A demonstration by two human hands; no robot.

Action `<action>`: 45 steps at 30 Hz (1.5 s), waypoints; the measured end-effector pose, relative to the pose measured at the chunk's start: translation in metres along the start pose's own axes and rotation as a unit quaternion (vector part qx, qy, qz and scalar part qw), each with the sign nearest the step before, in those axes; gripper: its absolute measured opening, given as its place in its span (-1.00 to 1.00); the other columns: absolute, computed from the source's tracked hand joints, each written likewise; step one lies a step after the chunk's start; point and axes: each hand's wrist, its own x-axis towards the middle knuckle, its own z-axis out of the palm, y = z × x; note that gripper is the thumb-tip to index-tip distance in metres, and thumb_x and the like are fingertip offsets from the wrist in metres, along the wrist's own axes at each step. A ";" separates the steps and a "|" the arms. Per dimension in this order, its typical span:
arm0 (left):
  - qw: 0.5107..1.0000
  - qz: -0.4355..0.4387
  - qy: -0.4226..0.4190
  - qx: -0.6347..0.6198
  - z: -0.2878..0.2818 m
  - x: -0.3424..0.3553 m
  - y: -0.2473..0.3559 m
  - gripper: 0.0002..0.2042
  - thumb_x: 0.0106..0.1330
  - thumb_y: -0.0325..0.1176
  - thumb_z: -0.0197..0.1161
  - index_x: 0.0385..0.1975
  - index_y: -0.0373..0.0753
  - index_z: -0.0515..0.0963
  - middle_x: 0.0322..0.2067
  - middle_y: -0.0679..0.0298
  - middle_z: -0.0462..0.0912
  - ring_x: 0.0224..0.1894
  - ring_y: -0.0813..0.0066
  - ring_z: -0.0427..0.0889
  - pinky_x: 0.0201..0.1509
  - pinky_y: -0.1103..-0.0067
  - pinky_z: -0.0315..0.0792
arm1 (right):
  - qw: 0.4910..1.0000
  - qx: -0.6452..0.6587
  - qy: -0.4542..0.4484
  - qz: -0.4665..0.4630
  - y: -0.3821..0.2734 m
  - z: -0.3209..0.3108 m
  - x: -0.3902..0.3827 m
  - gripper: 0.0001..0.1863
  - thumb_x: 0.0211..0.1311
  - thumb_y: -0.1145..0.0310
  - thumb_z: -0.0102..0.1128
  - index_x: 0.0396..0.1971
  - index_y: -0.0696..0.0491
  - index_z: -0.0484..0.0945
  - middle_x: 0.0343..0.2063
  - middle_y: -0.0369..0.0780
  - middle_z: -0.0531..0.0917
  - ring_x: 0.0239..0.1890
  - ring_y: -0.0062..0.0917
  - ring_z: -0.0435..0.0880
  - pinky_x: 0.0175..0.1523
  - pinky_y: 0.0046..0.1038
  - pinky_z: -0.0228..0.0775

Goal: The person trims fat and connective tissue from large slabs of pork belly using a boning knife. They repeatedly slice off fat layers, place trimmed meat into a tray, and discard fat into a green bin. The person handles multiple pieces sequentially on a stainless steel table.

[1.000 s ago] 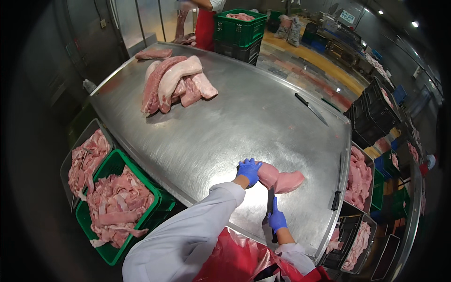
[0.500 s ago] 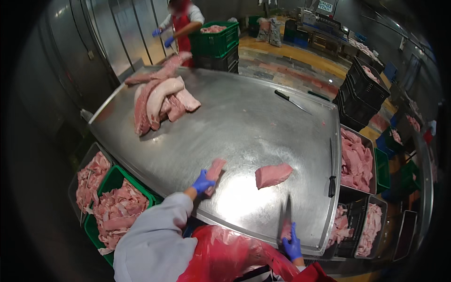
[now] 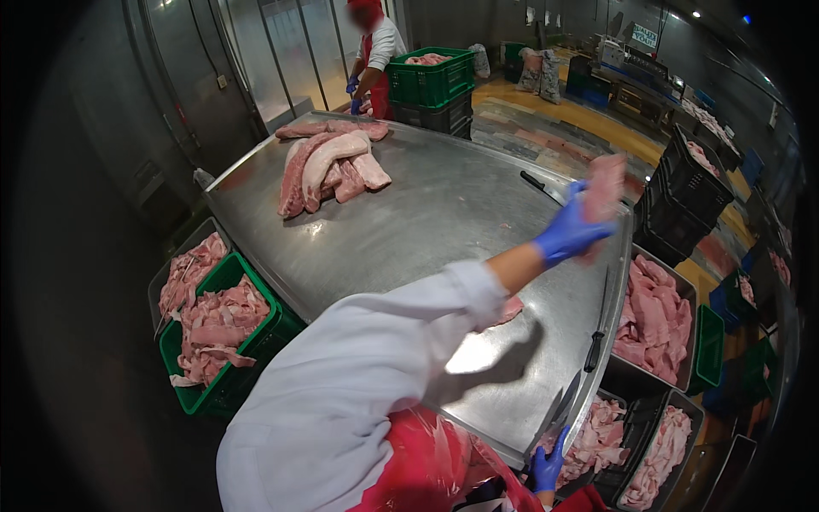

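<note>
Our left hand [image 3: 573, 230], in a smooth blue glove, is raised over the far right corner of the table, its fingers curled partly closed around a pink slab [image 3: 604, 192]. That piece of meat is longish and soft-looking, sticking out above and below the glove, its outline a little blurred.

Low at the right edge, by the near right corner, our right hand [image 3: 548, 465] is closed on a knife [image 3: 564, 404]; the glove hides the handle, while the flat, narrow blade slants up along the rim. Near the middle of the right half lies a second pink piece [image 3: 510, 312], mostly covered by our white cloth sleeve [image 3: 401, 320].

Brushed, shiny steel makes up the table [image 3: 444, 205]. Toward its left edge sits a heap of long, curved cuts [image 3: 333, 175], some pale and fatty, others redder. One black-handled knife [image 3: 533, 180] rests by the far edge, and another dark handle [image 3: 594, 350] lies along the right edge.

Off the near edge, a green plastic crate [image 3: 271, 346] holds ragged, wet-looking trimmings [image 3: 223, 320]. Beyond the right edge, thick, limp cuts [image 3: 653, 320] fill a grey bin [image 3: 636, 374].
</note>
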 end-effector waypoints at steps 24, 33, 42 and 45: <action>0.929 -0.307 -0.031 -0.205 -0.042 -0.264 -0.236 -0.31 0.19 -0.19 0.35 0.27 -0.35 0.27 0.06 0.11 0.52 0.11 0.33 0.51 0.25 0.44 0.38 | 0.998 0.014 0.034 0.054 -0.007 -0.032 0.006 -0.08 0.21 0.65 0.01 0.53 -0.26 -0.07 -0.58 -0.40 0.45 -0.63 -0.71 0.35 -0.53 -0.65 0.22; 0.915 0.180 0.085 0.351 -0.045 -0.023 -0.050 -0.48 0.22 -0.13 0.38 0.07 -0.32 0.45 -0.20 0.09 0.60 -0.20 0.24 0.61 -0.10 0.35 0.51 | 0.979 -0.151 0.036 -0.130 0.050 -0.035 0.027 -0.14 0.25 0.52 0.09 0.52 -0.14 -0.04 -0.32 -0.21 0.59 -0.45 -0.62 0.54 -0.36 -0.56 0.41; 0.980 -0.118 0.108 0.117 -0.166 -0.141 -0.028 -0.49 0.44 -0.22 0.19 0.28 -0.33 0.28 -0.07 0.14 0.64 -0.18 0.50 0.63 -0.10 0.60 0.47 | 0.994 -0.102 0.025 0.016 0.000 -0.021 -0.022 -0.11 0.25 0.33 0.14 0.52 -0.18 -0.11 -0.66 -0.05 0.57 -0.69 -0.45 0.48 -0.41 -0.34 0.40; 0.978 -0.138 0.092 0.129 -0.171 -0.170 -0.031 -0.50 0.43 -0.22 0.20 0.26 -0.34 0.30 -0.09 0.16 0.64 -0.20 0.53 0.62 -0.13 0.62 0.46 | 0.996 -0.084 0.034 -0.021 -0.004 -0.013 -0.023 -0.12 0.26 0.29 0.14 0.52 -0.19 -0.11 -0.66 0.00 0.55 -0.70 -0.37 0.46 -0.42 -0.28 0.36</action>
